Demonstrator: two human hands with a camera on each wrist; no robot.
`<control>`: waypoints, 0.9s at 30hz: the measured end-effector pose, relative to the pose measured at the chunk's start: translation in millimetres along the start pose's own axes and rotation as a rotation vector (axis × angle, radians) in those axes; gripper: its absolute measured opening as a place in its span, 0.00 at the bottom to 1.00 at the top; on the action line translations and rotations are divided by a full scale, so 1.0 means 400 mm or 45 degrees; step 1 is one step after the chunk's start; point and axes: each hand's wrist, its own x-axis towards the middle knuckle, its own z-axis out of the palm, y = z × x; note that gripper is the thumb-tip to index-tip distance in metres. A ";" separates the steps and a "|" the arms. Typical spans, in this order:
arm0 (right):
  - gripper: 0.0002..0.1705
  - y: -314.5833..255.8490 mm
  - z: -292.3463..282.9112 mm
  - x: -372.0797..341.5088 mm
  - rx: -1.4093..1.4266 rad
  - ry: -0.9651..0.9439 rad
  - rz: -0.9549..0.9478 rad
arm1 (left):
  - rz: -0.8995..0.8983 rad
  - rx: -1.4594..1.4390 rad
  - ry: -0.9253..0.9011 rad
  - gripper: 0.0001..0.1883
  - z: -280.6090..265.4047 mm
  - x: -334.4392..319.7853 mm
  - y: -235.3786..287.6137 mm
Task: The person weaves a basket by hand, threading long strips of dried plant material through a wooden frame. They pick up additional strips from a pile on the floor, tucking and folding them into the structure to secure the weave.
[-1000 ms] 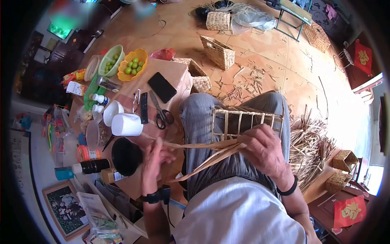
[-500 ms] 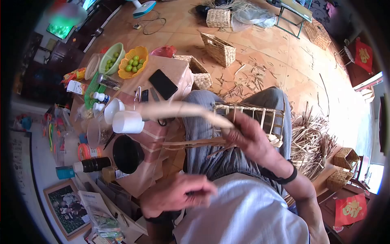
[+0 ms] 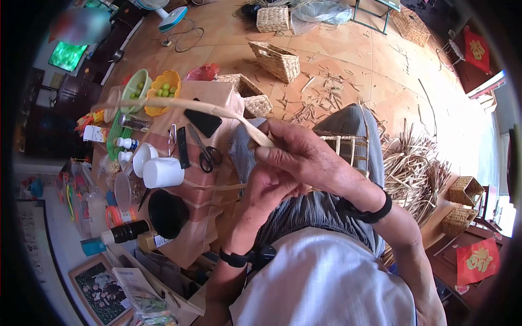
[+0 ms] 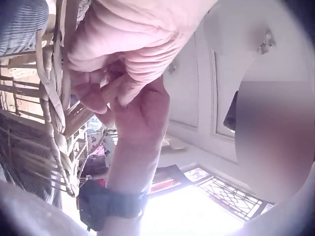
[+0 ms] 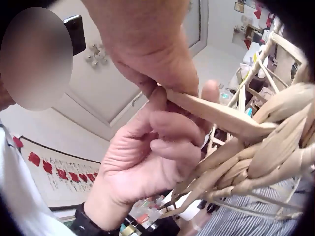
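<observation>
A pale flat plant-fibre strip (image 3: 187, 106) arcs out leftward over the table from my right hand (image 3: 312, 160), which pinches it between thumb and fingers. Just below, overlapped by the right hand, my left hand (image 3: 263, 193) has its fingers curled. In the left wrist view, the left fingers (image 4: 88, 96) pinch a strip running to the braided rim (image 4: 56, 115) of a half-woven basket. This basket (image 3: 345, 144), with open slats, lies on the lap, partly hidden by the right arm. Thick braiding (image 5: 268, 152) fills the right side of the right wrist view.
Scissors (image 3: 206, 157), a phone (image 3: 203, 122), a white cup (image 3: 163, 173) and a black bowl (image 3: 168, 213) stand on the table at left. Fibre strips (image 3: 413, 163) are heaped at right. Finished baskets (image 3: 277, 61) and scraps lie on the tiled floor.
The left hand first let go of strips and dropped toward the body, then rose to meet the right hand. The right hand swung a strip up and leftward. The head view has shifted slightly.
</observation>
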 end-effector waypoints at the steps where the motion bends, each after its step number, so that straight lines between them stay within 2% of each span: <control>1: 0.18 -0.001 0.001 -0.009 0.002 0.070 -0.095 | 0.035 -0.004 0.005 0.14 -0.010 0.002 -0.010; 2: 0.19 -0.002 -0.001 -0.015 0.002 0.138 -0.190 | 0.072 -0.008 0.011 0.14 -0.015 0.004 -0.015; 3: 0.18 0.029 -0.017 -0.009 -0.318 0.321 -0.528 | 0.003 -0.054 0.148 0.14 0.003 -0.006 0.002; 4: 0.16 0.055 -0.032 -0.002 -0.669 0.608 -0.813 | -0.043 -0.148 0.243 0.14 0.022 -0.002 0.027; 6: 0.13 0.071 -0.059 -0.061 -0.852 0.531 -0.718 | -0.005 -0.120 0.296 0.15 0.018 -0.001 0.029; 9: 0.10 0.105 -0.042 -0.134 -1.159 0.205 -0.670 | -0.108 -0.081 0.201 0.17 -0.009 -0.004 0.031; 12: 0.11 0.148 0.005 -0.152 -1.735 0.191 -0.779 | -0.166 -0.049 0.168 0.19 -0.020 -0.001 0.032; 13: 0.13 0.167 0.007 -0.147 -1.813 0.169 -0.811 | -0.174 -0.041 0.151 0.21 -0.015 0.000 0.049; 16: 0.14 0.182 -0.010 -0.150 -1.593 0.241 -0.776 | -0.193 0.026 0.164 0.20 -0.017 0.006 0.059; 17: 0.12 0.193 -0.016 -0.155 -1.439 0.342 -0.691 | -0.184 0.011 0.151 0.21 -0.020 0.006 0.056; 20: 0.09 0.186 -0.044 -0.166 -0.630 0.541 -0.373 | -0.158 -0.011 0.119 0.20 -0.030 0.013 0.045; 21: 0.08 0.184 -0.035 -0.166 0.096 0.560 -0.163 | -0.151 -0.005 0.117 0.19 -0.029 0.013 0.044; 24: 0.09 0.203 -0.052 -0.148 -0.357 0.673 -0.307 | -0.125 0.050 0.136 0.15 -0.023 0.007 0.037; 25: 0.09 0.179 -0.048 -0.144 -0.676 0.641 -0.468 | -0.077 0.033 0.154 0.16 -0.018 0.005 0.023; 26: 0.10 0.170 -0.042 -0.134 -0.843 0.611 -0.554 | -0.029 0.037 0.207 0.19 -0.004 0.002 0.016; 27: 0.12 0.176 -0.033 -0.125 -0.898 0.577 -0.580 | -0.026 0.033 0.165 0.22 -0.004 0.002 0.001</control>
